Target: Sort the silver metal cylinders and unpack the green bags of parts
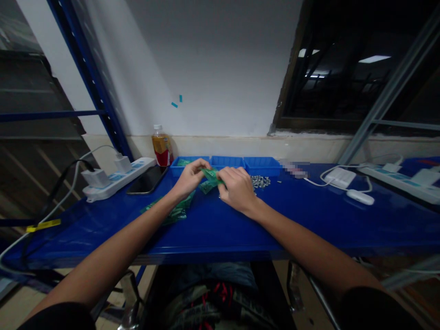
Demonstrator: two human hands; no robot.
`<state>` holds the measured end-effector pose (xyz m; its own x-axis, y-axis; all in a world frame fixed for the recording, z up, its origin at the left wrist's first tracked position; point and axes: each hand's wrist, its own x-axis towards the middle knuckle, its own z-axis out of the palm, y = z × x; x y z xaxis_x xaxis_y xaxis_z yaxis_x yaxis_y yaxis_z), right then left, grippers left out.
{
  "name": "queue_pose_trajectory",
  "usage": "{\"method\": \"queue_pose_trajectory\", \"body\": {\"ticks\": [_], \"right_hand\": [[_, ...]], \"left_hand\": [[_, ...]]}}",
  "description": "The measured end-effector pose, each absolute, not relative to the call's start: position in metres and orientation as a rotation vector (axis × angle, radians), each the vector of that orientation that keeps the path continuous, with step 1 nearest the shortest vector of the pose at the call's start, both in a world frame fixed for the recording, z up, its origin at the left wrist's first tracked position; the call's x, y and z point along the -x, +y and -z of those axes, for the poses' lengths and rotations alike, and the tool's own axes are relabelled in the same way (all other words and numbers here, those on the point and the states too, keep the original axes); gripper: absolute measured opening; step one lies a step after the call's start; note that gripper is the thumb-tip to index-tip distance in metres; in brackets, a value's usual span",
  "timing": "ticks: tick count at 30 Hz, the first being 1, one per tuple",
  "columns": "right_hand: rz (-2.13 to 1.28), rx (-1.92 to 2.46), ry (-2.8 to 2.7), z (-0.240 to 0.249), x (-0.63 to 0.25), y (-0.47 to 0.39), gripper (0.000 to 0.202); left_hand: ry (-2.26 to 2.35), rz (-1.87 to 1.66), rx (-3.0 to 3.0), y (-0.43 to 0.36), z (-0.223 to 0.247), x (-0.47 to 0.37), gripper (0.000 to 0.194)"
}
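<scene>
Between both hands is a small green plastic bag point(210, 176), held above the blue table. My left hand point(191, 178) pinches its left end, thumb and fingers together. On the other end, my right hand point(236, 187) is closed with curled fingers, hiding part of the bag. A pile of small metal screws point(261, 182) lies just beyond my right hand. Under my left forearm are more green plastic bags point(178, 210), partly covered by the arm. Whether the held bag contains anything, I cannot tell.
Three blue bins point(227, 162) line the wall; the left one holds green plastic. A drink bottle point(162, 145), a phone point(147, 180) and a power strip point(118, 179) are at left. White chargers point(340, 177), an earbud case point(360, 197) and another power strip point(402, 183) are at right.
</scene>
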<state>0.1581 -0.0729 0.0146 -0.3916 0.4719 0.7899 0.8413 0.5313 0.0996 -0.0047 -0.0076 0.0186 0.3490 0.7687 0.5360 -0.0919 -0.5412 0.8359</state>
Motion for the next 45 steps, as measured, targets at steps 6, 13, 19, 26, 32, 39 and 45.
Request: {"method": "queue_pose_trajectory", "body": {"ticks": [6, 13, 19, 26, 32, 39, 45], "right_hand": [[0.605, 1.069, -2.058, -0.015, -0.161, -0.072, 0.012], [0.549, 1.036, -2.058, -0.014, -0.163, -0.068, 0.017], [0.561, 1.023, -2.094, -0.013, -0.164, -0.066, 0.018], [0.181, 1.065, -1.876, -0.005, -0.161, -0.055, 0.021], [-0.885, 1.006, -1.548, 0.000, -0.158, -0.039, 0.048], [-0.396, 1.067, -1.609, 0.005, -0.167, -0.032, 0.033], [0.107, 1.002, -2.008, 0.005, -0.169, -0.042, 0.031]], "left_hand": [[0.636, -1.293, -1.691, -0.010, -0.020, 0.003, 0.005], [0.629, -1.176, -1.320, -0.003, -0.021, 0.006, 0.015], [0.677, -0.978, -1.347, -0.008, -0.025, 0.008, 0.030], [0.803, -1.407, -1.675, -0.004, -0.020, 0.009, 0.044], [0.705, -1.419, -2.343, -0.023, -0.019, 0.001, 0.017], [0.715, -1.174, -2.433, -0.024, -0.015, -0.007, 0.023], [0.954, -1.089, -1.816, -0.010, -0.015, 0.002, 0.053]]}}
